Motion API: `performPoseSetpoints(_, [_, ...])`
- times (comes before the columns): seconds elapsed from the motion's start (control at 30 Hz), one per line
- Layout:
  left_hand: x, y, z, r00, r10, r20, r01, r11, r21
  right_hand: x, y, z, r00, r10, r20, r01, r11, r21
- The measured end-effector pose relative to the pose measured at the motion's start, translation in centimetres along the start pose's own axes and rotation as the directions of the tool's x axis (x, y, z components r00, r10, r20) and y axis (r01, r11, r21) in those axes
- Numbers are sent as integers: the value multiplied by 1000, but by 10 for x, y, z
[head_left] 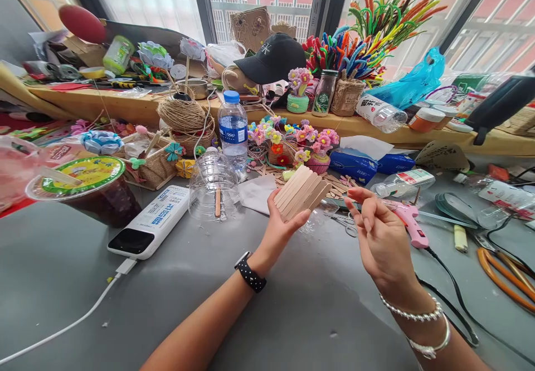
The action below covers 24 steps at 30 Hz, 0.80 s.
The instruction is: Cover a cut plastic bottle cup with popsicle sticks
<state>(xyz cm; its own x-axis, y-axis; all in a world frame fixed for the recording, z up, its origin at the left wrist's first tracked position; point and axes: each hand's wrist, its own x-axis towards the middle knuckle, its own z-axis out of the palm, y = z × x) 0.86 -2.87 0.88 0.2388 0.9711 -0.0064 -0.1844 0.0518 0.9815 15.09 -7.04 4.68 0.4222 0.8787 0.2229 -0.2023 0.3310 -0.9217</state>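
Note:
My left hand (281, 227) is closed around a block of pale wooden craft sticks (301, 191) lined up side by side. The block is tilted, and its far end points up and to the right. My right hand (382, 240) hangs just right of the sticks, not touching them. Its fingers are bent and partly apart, and nothing shows between them. A pink glue gun (413, 225) lies behind and to the right of that hand. Small scissors (348, 226) rest on the table between the hands, partly hidden.
A white power bank (152, 223) with a cable and a sealed drink cup (96, 187) are at left. Behind the hands are a clear plastic dome (212, 184), a water bottle (234, 131), and yarn flowers (317, 148). Orange-handled scissors (501, 273) and the glue gun's cord (449, 276) are at right.

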Motion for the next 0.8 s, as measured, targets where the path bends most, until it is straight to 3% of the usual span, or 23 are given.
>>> performPoseSetpoints(0.27, [0,-2,0,1000,2,3,-2,1000,13,-1,2,-1,996,-83,39,86,993,-81])
performPoseSetpoints(0.4, [0,-2,0,1000,3,2,-3,1000,1,-4,0,0,973,-208,104,222,963,-154])
performPoseSetpoints(0.57, [1,-3,0,1000,6,-8,-6,1000,1,-7,-1,-1,956,-229,181,257,955,-147])
performPoseSetpoints(0.8, [0,-3,0,1000,21,-16,-22,1000,-23,-9,-4,-2,890,-340,305,421,869,-259])
